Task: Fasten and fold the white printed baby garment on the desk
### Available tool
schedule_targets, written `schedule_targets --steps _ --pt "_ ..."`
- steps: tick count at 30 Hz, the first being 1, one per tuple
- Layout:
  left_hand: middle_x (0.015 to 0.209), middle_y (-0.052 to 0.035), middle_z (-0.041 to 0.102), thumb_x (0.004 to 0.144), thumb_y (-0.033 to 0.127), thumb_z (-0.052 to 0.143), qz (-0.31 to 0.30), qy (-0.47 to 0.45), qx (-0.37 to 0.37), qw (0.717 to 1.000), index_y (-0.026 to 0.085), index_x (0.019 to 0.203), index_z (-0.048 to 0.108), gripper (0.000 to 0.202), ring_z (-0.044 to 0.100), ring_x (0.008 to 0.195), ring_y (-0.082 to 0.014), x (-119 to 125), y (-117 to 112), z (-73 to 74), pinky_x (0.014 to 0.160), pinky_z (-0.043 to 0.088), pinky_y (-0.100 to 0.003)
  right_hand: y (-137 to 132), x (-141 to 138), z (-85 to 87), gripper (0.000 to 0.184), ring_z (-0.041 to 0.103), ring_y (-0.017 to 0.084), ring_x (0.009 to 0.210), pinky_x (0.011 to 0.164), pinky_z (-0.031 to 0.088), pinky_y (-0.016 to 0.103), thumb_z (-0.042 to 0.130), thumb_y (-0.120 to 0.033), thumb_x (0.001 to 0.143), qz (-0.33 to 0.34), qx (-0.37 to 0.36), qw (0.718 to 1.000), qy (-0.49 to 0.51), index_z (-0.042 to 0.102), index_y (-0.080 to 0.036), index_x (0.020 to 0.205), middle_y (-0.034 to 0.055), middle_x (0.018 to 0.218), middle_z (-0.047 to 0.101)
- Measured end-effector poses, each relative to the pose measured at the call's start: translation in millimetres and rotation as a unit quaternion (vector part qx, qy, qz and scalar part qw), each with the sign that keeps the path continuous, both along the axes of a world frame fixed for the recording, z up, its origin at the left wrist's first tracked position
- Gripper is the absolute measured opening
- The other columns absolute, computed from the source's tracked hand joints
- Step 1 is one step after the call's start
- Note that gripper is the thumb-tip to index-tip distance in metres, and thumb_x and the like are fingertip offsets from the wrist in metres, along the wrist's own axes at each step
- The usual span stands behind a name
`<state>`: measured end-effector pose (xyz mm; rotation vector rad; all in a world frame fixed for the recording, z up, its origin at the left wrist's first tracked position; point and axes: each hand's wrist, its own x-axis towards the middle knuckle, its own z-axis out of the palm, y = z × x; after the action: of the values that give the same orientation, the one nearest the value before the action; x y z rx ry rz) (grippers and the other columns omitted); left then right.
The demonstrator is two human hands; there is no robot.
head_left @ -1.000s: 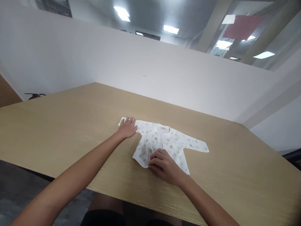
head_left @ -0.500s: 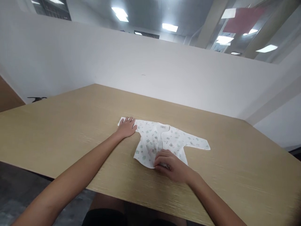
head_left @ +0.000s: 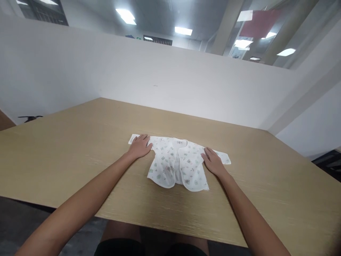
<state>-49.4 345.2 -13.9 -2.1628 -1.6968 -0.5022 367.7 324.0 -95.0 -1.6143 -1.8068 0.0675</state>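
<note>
A small white baby jacket (head_left: 163, 160) with a green and brown print lies spread on the table, its neckline away from me. Its front edges are slightly apart, showing the plain inside, and a small label sits at the neck. My left hand (head_left: 140, 145) rests flat on the left sleeve, fingers spread, with the cuff showing beyond it. On the right sleeve near the armpit lies my right hand (head_left: 214, 161), fingers stretched out and holding nothing. Part of each sleeve is hidden under the hands.
The wooden table (head_left: 80, 142) runs back to a low white wall (head_left: 149, 71) with glass above it. A dark object (head_left: 30, 118) stands beyond the table's left edge, and another dark item (head_left: 329, 161) beyond its right edge. The near edge crosses above my legs.
My right hand has let go of the jacket's lower front edge and moved up and right onto the right sleeve. The front hem now lies flatter. My left hand stays on its sleeve.
</note>
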Motion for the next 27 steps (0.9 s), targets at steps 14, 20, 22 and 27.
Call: schedule_targets --steps 14,20,22,27 --pt "0.172 -0.0138 0.031 0.106 0.049 0.025 0.007 0.013 -0.044 0.999 0.013 0.158 0.044 0.066 0.023 0.161 -0.0305 -1.7 4.3 -4.2 0.13 0.02 -0.056 1.6 -0.6 -0.9 0.071 0.022 0.029 0.162 0.133 0.017 0.045 0.034 -0.051 0.108 -0.017 -0.046 0.998 -0.05 0.042 -0.009 0.165 0.0142 0.172 0.028" --pt "0.172 -0.0122 0.031 0.106 0.049 0.024 0.011 0.016 -0.053 0.998 0.013 0.16 0.041 0.067 0.023 0.161 -0.0293 -0.5 2.7 -3.2 0.13 0.019 -0.056 1.8 -1.2 -0.9 0.07 0.022 0.029 0.162 0.134 0.017 0.046 0.035 -0.05 0.108 -0.018 -0.047 0.998 -0.048 0.042 -0.009 0.165 0.0147 0.172 0.029" --pt "0.173 -0.0123 0.031 0.107 0.049 0.024 0.01 0.017 -0.053 0.998 0.013 0.16 0.041 0.066 0.023 0.161 -0.0292 0.0 2.6 -3.3 0.13 0.019 -0.056 1.4 -1.7 -1.1 0.07 0.022 0.029 0.162 0.134 0.016 0.046 0.036 -0.05 0.109 -0.017 -0.048 0.998 -0.048 0.042 -0.009 0.165 0.0147 0.172 0.028" --pt "0.174 -0.0117 0.026 0.107 0.049 0.023 0.021 0.018 -0.06 0.998 0.012 0.163 0.038 0.069 0.02 0.162 -0.0299 0.2 3.3 -3.8 0.131 0.018 -0.056 0.0 -1.4 -0.4 0.068 0.021 0.029 0.162 0.134 0.016 0.046 0.035 -0.049 0.109 -0.019 -0.05 0.997 -0.048 0.042 -0.01 0.165 0.0143 0.172 0.028"
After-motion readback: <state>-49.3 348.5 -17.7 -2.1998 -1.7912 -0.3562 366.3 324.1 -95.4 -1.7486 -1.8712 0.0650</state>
